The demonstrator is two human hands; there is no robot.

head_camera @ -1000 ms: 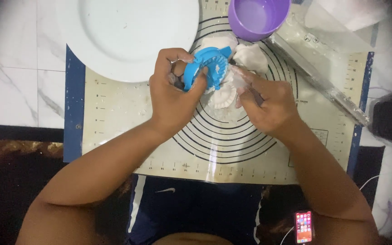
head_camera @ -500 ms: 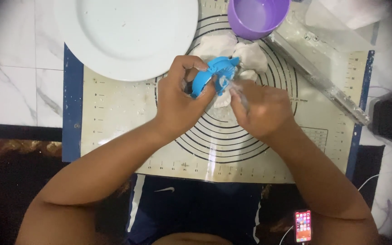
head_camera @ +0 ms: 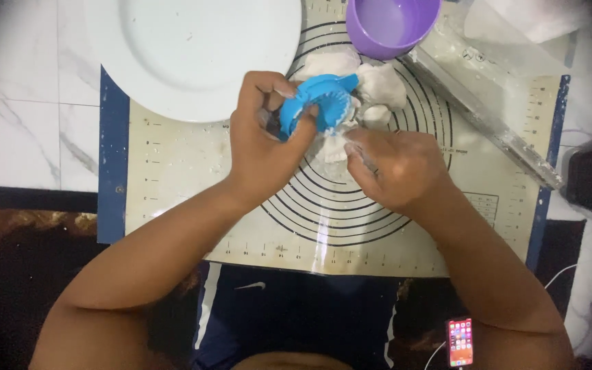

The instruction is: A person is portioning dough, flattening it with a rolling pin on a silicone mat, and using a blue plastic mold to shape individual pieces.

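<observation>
My left hand (head_camera: pixel 265 140) grips a blue hinged dumpling mould (head_camera: pixel 318 99), held folded over the pastry mat (head_camera: pixel 173 178). White dough shows at the mould's edge. My right hand (head_camera: pixel 395 168) is just right of it, fingers pinched on a scrap of white dough (head_camera: pixel 334 146) hanging below the mould. More lumps of white dough (head_camera: pixel 380 85) lie on the mat behind the mould, beside the purple bowl.
A large white plate (head_camera: pixel 186 51) sits at the back left, overlapping the mat. A purple bowl (head_camera: pixel 392 24) stands at the back centre. A clear rolling pin (head_camera: pixel 488 123) lies diagonally at right. A phone (head_camera: pixel 460 340) rests near my right elbow.
Both hands have drifted slightly right and back with the mould. My right hand has pulled down and away from the mould, drawing off a scrap of dough.
</observation>
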